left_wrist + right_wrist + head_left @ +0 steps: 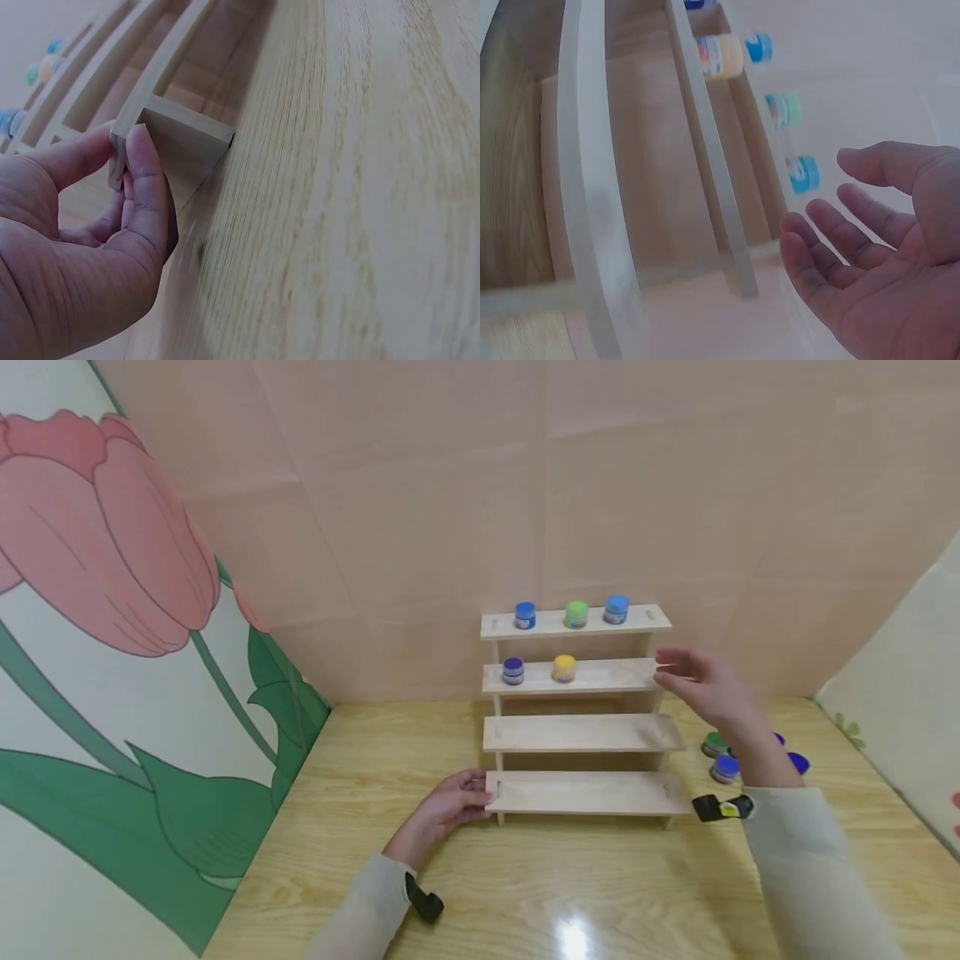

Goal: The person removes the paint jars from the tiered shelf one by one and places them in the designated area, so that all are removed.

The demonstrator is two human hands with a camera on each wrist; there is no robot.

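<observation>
A stepped wooden rack (585, 733) with several shelves stands on the table. My left hand (454, 799) pinches the left end of its lowest shelf; in the left wrist view the thumb and a finger (148, 191) grip the board edge. My right hand (705, 687) is beside the right end of the second shelf from the top, fingers loosely bent around nothing. On the top shelf sit a blue jar (525, 616), a green jar (576, 614) and a light blue jar (616, 610). Below them are a purple jar (513, 671) and a yellow jar (721, 57).
Right of the rack, more small jars stand on the table (600, 885), among them a green-lidded jar (714, 744) and a violet-blue jar (724, 768), some partly hidden behind my right forearm. A pinkish sheet (420, 527) hangs behind, and a tulip-painted panel (112, 568) borders the left.
</observation>
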